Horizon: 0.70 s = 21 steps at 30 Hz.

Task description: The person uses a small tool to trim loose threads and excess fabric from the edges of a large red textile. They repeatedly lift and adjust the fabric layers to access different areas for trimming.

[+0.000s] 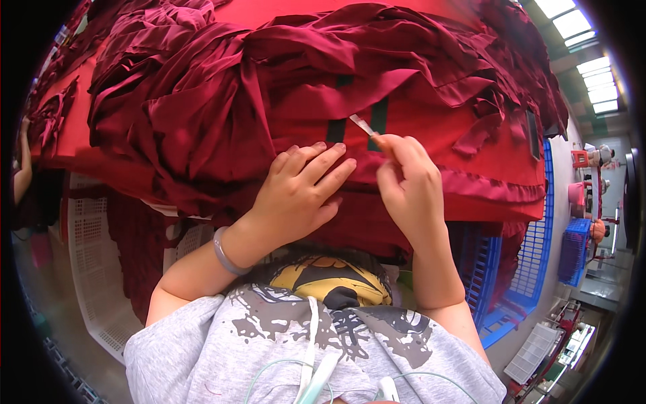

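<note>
Dark red fabric lies heaped and folded across a red-covered table, its near part hanging over the front edge. My left hand rests palm down on the cloth at the near edge, fingers stretched out and slightly apart. To its right, my right hand is closed around a small tool with a flat metal blade and a brownish handle. The blade points up and left, over the red surface between two dark green strips. Most of the handle is hidden in my fingers.
A white plastic basket with dark red cloth stands below the table at left. Blue plastic baskets stand at right. Another person's arm shows at the far left. A dark flat bar lies by the table's right edge.
</note>
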### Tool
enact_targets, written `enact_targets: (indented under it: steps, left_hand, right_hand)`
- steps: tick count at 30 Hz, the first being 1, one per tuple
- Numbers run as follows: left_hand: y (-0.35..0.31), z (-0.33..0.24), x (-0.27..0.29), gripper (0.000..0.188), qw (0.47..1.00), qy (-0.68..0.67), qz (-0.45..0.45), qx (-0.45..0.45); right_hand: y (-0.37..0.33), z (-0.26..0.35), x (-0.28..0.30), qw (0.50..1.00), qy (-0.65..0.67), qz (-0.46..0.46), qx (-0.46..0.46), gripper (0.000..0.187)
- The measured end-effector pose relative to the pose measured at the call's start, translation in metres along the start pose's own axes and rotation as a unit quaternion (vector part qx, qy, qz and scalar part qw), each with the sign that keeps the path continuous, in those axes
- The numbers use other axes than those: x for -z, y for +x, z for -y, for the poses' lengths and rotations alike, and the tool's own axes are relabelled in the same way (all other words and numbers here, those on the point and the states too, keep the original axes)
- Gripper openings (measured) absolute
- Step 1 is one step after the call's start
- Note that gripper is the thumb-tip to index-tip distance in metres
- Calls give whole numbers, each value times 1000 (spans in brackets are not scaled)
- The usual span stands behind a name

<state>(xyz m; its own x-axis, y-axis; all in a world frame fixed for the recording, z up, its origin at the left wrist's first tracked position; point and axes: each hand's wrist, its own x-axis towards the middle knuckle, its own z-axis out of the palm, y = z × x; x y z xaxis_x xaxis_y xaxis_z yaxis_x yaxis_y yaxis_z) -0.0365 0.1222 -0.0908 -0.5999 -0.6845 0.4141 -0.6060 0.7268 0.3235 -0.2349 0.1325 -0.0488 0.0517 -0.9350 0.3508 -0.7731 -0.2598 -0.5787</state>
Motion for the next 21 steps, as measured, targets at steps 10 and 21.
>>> enact_targets:
  steps: [10,21]
  left_hand:
    - [-4,4,-5,49,1000,5,-21,-9]
    - [-19,36,34,14,989,63,-134,-23]
  right_hand:
    - [19,-12,-10,998,-39,-48,-1,6]
    - [-4,-12,13,992,83,-81,-38,24]
